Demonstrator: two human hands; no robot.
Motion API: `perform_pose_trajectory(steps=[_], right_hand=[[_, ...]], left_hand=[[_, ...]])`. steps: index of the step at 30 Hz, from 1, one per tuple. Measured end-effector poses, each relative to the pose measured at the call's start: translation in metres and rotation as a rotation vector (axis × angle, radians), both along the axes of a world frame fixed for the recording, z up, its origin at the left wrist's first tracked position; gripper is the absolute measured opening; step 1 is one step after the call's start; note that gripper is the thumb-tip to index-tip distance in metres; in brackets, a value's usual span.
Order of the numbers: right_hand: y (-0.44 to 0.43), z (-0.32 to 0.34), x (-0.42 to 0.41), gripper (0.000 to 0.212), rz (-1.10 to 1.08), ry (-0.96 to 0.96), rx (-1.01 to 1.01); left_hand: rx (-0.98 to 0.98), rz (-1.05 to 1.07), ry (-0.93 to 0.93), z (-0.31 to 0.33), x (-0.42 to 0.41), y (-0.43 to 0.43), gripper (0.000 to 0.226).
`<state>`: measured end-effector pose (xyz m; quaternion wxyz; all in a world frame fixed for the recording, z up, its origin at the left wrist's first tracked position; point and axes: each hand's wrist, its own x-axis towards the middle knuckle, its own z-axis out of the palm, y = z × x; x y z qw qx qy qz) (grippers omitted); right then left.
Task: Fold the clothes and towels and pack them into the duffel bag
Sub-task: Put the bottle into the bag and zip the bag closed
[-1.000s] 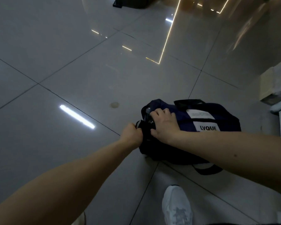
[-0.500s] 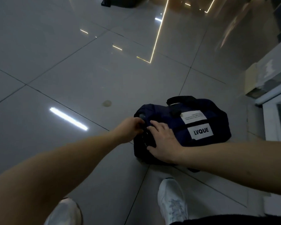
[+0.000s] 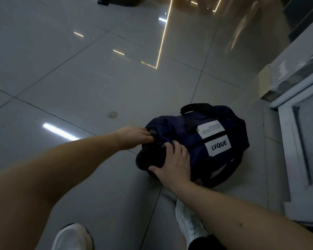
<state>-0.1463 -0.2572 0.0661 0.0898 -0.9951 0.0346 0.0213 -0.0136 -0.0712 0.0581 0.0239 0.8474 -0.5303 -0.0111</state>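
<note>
A navy duffel bag (image 3: 188,134) with white labels lies on the tiled floor, and its top looks closed. No clothes or towels show outside it. My left hand (image 3: 132,138) is at the bag's near end, its fingertips pinching a small black tab (image 3: 153,132) there. Just right of it, my right hand (image 3: 173,165) lies spread over the same end, fingers on top and thumb low on the side. A black carry handle (image 3: 195,107) arches over the bag's far side.
White furniture (image 3: 300,141) stands close to the bag's right side. My two white shoes (image 3: 72,237) (image 3: 190,224) are near the bottom edge. A dark object (image 3: 116,0) sits far off at the top. Glossy grey tiles stretch to the left and ahead.
My right hand has slid from the bag's top down onto its near end and spread out. My left hand has loosened from a fist to extended fingers at the tab. The view has tilted down.
</note>
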Motion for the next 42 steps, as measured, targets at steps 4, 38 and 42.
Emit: perform_pose_trajectory(steps=[4, 38, 42], right_hand=[[-0.002, -0.004, -0.009, 0.109, 0.026, 0.019, 0.021], [-0.059, -0.005, -0.050, 0.037, -0.276, 0.034, 0.103], [-0.033, -0.017, -0.036, 0.060, -0.611, 0.254, 0.405]], left_hand=[[-0.168, -0.071, -0.260, 0.001, 0.001, 0.000, 0.013], [-0.379, 0.132, -0.067, -0.022, -0.013, -0.127, 0.017], [-0.346, 0.165, -0.019, -0.013, -0.019, -0.124, 0.019]])
